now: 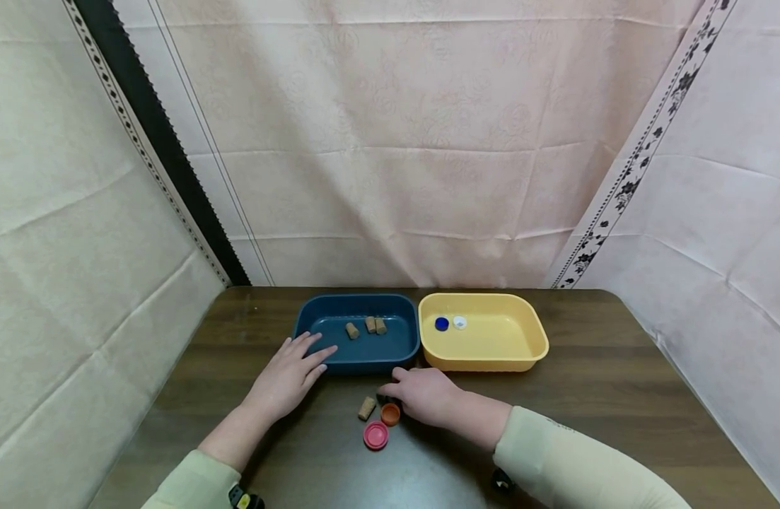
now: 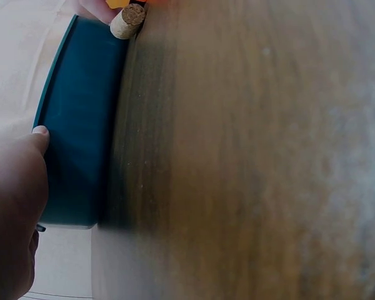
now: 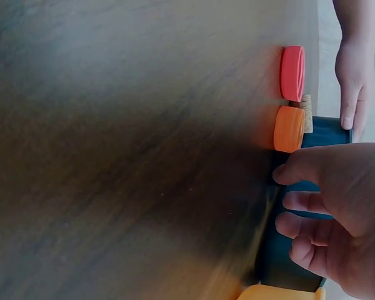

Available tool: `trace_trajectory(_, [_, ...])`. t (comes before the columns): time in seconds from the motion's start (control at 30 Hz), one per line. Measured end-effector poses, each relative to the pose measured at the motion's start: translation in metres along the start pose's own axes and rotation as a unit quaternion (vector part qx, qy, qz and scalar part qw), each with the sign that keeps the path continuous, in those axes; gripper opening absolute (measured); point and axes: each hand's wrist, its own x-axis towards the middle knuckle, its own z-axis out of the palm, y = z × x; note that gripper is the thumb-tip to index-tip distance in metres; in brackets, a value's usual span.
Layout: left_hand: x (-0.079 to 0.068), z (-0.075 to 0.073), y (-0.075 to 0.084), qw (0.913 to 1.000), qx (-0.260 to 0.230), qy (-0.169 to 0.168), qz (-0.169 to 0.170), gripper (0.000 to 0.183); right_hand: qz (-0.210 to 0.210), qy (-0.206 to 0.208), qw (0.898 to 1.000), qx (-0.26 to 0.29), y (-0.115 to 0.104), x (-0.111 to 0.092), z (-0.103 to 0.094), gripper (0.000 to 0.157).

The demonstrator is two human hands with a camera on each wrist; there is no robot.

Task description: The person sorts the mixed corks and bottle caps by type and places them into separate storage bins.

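Observation:
In the head view my left hand [image 1: 286, 375] rests with spread fingers on the front left rim of a blue tray [image 1: 358, 365]. Several corks [image 1: 353, 331] lie inside that tray. My right hand [image 1: 431, 396] is low over the table in front of the trays, fingers loosely bent, with a gap between thumb and index finger. Just under its thumb shows a small black object [image 1: 382, 399], mostly hidden. Beside it are an orange cap [image 1: 390, 414], a loose cork [image 1: 367, 408] and a red cap [image 1: 375, 435]. The right wrist view shows nothing held between the fingers.
A yellow tray [image 1: 517, 339] stands right against the blue one, with a blue cap [image 1: 442, 324] and a white cap [image 1: 460, 322] in it. Both stand near the back of the brown wooden table [image 1: 593, 396]. Pale cloth [image 1: 396, 141] hangs behind and at the sides.

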Motion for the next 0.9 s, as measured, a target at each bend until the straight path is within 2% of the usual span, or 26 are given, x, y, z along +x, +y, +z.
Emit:
trace_trajectory(0.2, [0.0, 0.001, 0.0, 0.9999, 0.005, 0.011, 0.009, 0.042, -0.002, 0.002, 1.0, -0.011, 0.0, -0.001, 0.004, 0.041])
trace_trajectory(0.53, [0.0, 0.0, 0.001, 0.9999, 0.008, 0.008, 0.006, 0.042, 0.007, 0.005, 1.0, -0.008, 0.001, 0.0, 0.007, 0.033])
trace_trajectory(0.7, [0.0, 0.001, 0.001, 1.0, -0.001, 0.006, -0.003, 0.042, 0.02, 0.008, 1.0, 0.023, 0.003, -0.002, 0.007, 0.034])
trace_trajectory(0.9, [0.0, 0.002, 0.001, 0.9999, -0.005, 0.008, -0.006, 0.042, 0.047, 0.02, 0.994, 0.093, 0.007, -0.011, 0.002, 0.034])
